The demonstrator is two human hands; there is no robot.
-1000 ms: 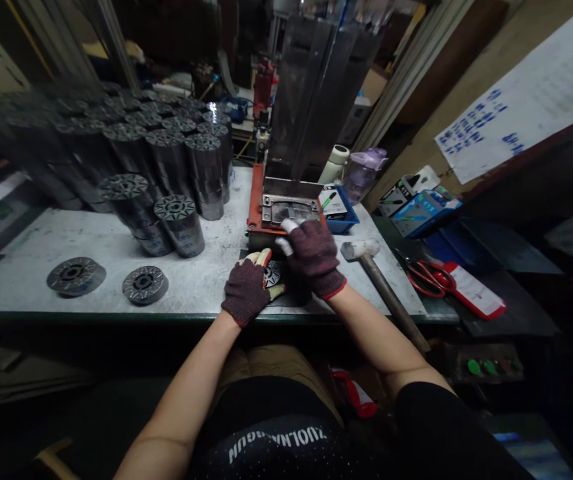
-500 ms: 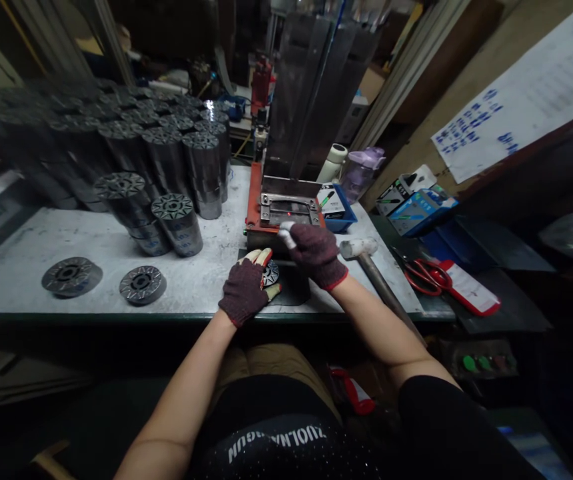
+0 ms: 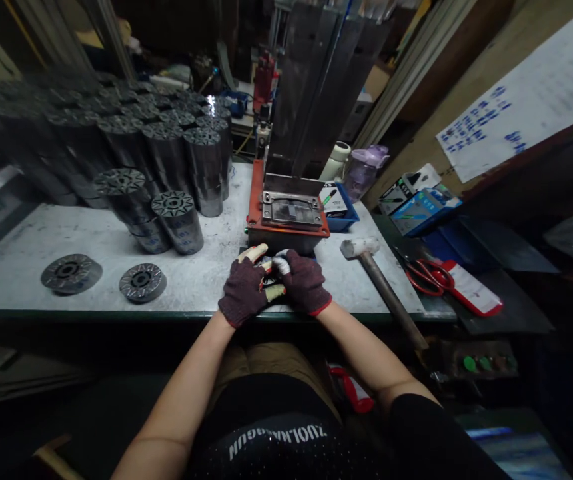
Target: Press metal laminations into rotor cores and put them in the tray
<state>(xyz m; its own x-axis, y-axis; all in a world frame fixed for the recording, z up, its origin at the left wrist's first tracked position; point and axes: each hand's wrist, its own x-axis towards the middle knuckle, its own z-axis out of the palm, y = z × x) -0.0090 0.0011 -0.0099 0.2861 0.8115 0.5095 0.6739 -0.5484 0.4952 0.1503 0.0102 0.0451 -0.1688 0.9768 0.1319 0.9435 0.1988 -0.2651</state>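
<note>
A patterned metal disc (image 3: 269,281) lies on a dark pad at the table's front edge, partly covered by both gloved hands. My left hand (image 3: 247,283) is wrapped round its left side, thumb toward me. From the right, my right hand (image 3: 300,279) bends over the disc with its fingers pinched; anything tiny between the fingertips is hidden. Just beyond the hands stands an orange-framed device (image 3: 289,230) with a metal slot on top. Two more discs, one at the far left (image 3: 69,274) and one nearer (image 3: 141,283), lie flat on the table.
Tall stacks of metal cylinders (image 3: 201,167) fill the back left, with two shorter stacks in front. A mallet (image 3: 384,287) lies to the right, near red-handled scissors (image 3: 424,277). Behind it are a blue tray (image 3: 345,220) and a purple bottle (image 3: 364,175).
My right hand has moved from the front of the orange-framed device down toward me, onto the disc. My left hand has stayed at the disc.
</note>
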